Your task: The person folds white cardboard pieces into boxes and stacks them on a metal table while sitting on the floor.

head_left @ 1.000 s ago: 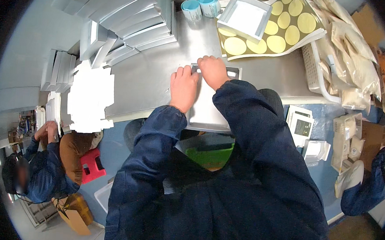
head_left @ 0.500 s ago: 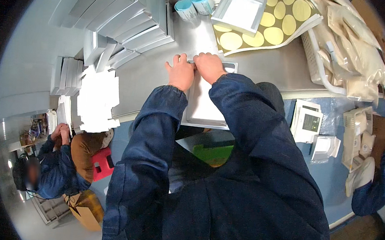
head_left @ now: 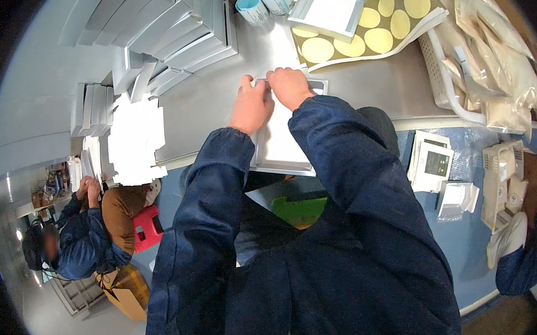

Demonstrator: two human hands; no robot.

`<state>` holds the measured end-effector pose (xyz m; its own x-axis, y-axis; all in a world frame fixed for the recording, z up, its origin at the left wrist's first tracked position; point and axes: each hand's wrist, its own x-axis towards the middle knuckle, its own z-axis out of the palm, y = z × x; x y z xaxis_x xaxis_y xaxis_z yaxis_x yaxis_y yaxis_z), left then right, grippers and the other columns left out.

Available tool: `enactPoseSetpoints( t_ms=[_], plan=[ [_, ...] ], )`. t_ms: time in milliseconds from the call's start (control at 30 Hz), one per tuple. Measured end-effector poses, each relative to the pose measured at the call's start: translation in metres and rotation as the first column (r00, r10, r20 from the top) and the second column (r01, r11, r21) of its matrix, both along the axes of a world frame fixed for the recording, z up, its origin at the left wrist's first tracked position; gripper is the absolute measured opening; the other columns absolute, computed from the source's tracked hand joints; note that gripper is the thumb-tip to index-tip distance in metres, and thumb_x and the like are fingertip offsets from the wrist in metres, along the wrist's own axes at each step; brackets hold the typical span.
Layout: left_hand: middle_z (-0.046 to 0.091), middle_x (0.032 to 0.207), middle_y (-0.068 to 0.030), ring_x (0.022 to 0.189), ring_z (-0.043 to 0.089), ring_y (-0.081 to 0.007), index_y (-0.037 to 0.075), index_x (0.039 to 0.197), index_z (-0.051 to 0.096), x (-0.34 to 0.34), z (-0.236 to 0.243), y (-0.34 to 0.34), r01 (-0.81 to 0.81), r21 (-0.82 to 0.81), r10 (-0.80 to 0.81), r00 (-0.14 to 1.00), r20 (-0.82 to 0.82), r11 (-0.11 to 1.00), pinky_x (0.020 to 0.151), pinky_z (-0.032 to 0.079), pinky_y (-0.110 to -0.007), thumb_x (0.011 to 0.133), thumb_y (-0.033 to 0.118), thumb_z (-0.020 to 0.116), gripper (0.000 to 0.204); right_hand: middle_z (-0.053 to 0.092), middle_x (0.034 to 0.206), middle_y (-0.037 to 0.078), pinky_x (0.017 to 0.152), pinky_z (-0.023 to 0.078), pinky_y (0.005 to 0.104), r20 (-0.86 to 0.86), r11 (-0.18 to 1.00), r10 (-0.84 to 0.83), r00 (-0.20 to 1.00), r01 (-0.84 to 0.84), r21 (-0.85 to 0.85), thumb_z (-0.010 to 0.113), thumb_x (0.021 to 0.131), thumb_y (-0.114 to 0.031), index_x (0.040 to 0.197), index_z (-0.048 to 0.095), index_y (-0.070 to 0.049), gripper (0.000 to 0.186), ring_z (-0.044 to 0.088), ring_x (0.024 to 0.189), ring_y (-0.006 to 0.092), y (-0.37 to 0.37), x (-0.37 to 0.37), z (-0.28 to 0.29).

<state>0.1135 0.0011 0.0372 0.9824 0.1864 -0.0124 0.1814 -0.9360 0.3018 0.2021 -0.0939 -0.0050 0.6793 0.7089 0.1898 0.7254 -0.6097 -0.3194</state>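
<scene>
In front of me at the worktop's near edge lies a shallow white box (head_left: 285, 147) with raised grey-white sides. Around its far left corner are both of my hands. My left hand (head_left: 252, 106) is closed on the left side near that corner, its fingertips bent against the wall. Beside it, my right hand (head_left: 291, 88) pinches the far wall with fingers curled, and the two hands nearly touch. The exact grip of the fingertips is partly hidden. My right sleeve covers part of the box's right side.
Stacked white boxes (head_left: 190, 34) and flat white card blanks (head_left: 137, 136) stand left. At the back are blue label rolls (head_left: 252, 9), another open white box (head_left: 328, 10) and a yellow sticker sheet (head_left: 377, 40). A white basket (head_left: 440, 74) of bags is right; a co-worker (head_left: 86, 242) sits left.
My left hand has turned slightly and drawn nearer to me along the box's left side. My right hand stays at the far corner. The whole view has shifted a little.
</scene>
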Motion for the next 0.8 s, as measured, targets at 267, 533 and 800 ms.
enactPoseSetpoints(
  t_ms=[267,533,800],
  plan=[
    [0.059,0.098,-0.019,0.088,0.059,-0.0331,0.003,0.102,0.061,0.006,-0.029,0.04,-0.067,-0.325,0.107,0.988,0.107,0.943,0.078,0.047,-0.037,0.076,0.015,0.064,0.029,0.063,0.085,0.008,0.069,0.048,0.0393,0.061,0.98,0.188,0.98,-0.192,0.056,0.055,0.077,-0.01,0.085,0.064,-0.009,0.012,0.062,0.086,0.026,-0.001,-0.005,0.013],
    [0.063,0.086,-0.0081,0.076,0.06,-0.0192,0.005,0.111,0.055,-0.028,0.007,0.035,-0.303,-0.778,0.439,0.898,-0.04,0.55,0.069,0.047,-0.028,0.083,0.01,0.055,0.028,0.065,0.083,0.018,0.075,0.049,0.0386,-0.546,0.883,0.042,0.836,0.225,0.412,0.053,0.077,-0.006,0.087,0.066,0.001,0.018,0.063,0.079,0.0324,-0.029,-0.073,0.057],
    [0.053,0.118,-0.0107,0.106,0.051,-0.0187,0.0,0.126,0.045,-0.132,0.024,-0.013,-0.24,-0.931,0.834,0.541,0.108,0.276,0.091,0.039,-0.03,0.091,0.008,0.047,0.036,0.063,0.095,0.02,0.077,0.049,0.0366,-0.404,0.826,0.016,0.914,0.216,0.52,0.05,0.077,0.002,0.102,0.06,0.006,0.027,0.061,0.086,0.0334,-0.007,-0.166,0.063]
  ],
)
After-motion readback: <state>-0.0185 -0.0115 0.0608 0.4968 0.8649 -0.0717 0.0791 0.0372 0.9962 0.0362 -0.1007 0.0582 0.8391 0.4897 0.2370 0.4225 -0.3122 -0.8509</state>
